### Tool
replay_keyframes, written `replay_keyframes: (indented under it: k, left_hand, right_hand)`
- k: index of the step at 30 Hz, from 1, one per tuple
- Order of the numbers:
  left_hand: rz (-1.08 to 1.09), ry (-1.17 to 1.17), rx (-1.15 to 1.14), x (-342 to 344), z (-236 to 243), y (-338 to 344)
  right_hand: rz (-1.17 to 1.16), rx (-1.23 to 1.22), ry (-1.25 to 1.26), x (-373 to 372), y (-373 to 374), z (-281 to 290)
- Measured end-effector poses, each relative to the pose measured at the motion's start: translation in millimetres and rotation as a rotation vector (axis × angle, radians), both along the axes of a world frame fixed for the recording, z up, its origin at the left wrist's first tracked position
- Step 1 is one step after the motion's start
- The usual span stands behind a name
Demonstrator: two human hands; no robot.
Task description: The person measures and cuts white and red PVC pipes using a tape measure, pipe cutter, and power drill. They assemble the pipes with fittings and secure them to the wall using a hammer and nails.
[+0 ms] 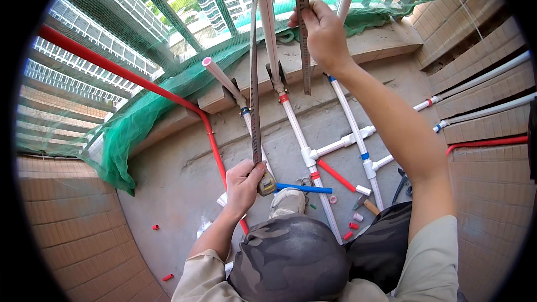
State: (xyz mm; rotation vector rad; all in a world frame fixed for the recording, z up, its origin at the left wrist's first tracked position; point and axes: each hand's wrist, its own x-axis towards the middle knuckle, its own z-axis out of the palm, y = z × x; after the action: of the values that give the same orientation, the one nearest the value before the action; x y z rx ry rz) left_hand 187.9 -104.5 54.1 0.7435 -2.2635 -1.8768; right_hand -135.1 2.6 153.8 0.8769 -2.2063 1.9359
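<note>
My left hand (pixel 241 185) is closed round the case of a tape measure (pixel 266 184), low in front of my bent knee. Its metal blade (pixel 255 95) runs up from the case and out past the top edge. Higher and to the right, my right hand (pixel 327 36) pinches a marked strip of tape blade (pixel 306 59), whose end hangs down below the fingers. Whether both strips join is hidden above the picture. Beyond the hands, white pipes (pixel 296 126) with red and blue bands and white tees run over the concrete floor.
A red pipe (pixel 214 148) bends down from the left railing. Green netting (pixel 120 151) drapes along the ledge. By my shoe (pixel 288 200) lie a blue tube (pixel 305 188), a red pipe piece (pixel 337 175), a wooden handle (pixel 371 207) and several red fittings (pixel 353 226). Brick walls flank both sides.
</note>
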Motion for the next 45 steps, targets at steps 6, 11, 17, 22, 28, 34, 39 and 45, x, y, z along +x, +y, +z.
replay_keyframes:
  k: [6, 11, 17, 22, 28, 34, 39, 45]
  left_hand:
    - [-0.01, 0.306, -0.137, -57.1, 49.4, -1.0]
    - [0.023, 0.457, -0.172, -91.3, 82.8, -5.9]
    - [0.06, 0.451, -0.128, -97.5, 94.9, -4.9]
    - [0.087, 0.442, -0.105, -92.2, 91.4, -0.1]
    - [0.072, 0.438, -0.121, -87.6, 86.8, -0.6]
    - [0.094, 0.415, -0.1, -89.6, 90.4, -1.1]
    - [0.09, 0.389, -0.094, -87.5, 84.2, -4.8]
    - [0.108, 0.391, -0.089, -87.6, 85.9, -5.8]
  right_hand:
    - [-0.159, 0.11, 0.3, -1.5, -12.5, -21.8]
    - [-0.205, 0.151, 0.237, -4.9, -17.7, -23.9]
    - [-0.194, 0.136, 0.254, 0.0, -18.9, -22.9]
    - [-0.202, 0.14, 0.341, -0.1, -20.6, -33.1]
    - [-0.202, 0.125, 0.324, 0.7, -21.0, -33.6]
    - [-0.223, 0.12, 0.326, 3.6, -20.6, -33.1]
    - [-0.203, 0.115, 0.324, 5.0, -25.8, -33.0]
    - [-0.207, 0.092, 0.306, 4.2, -29.1, -34.3]
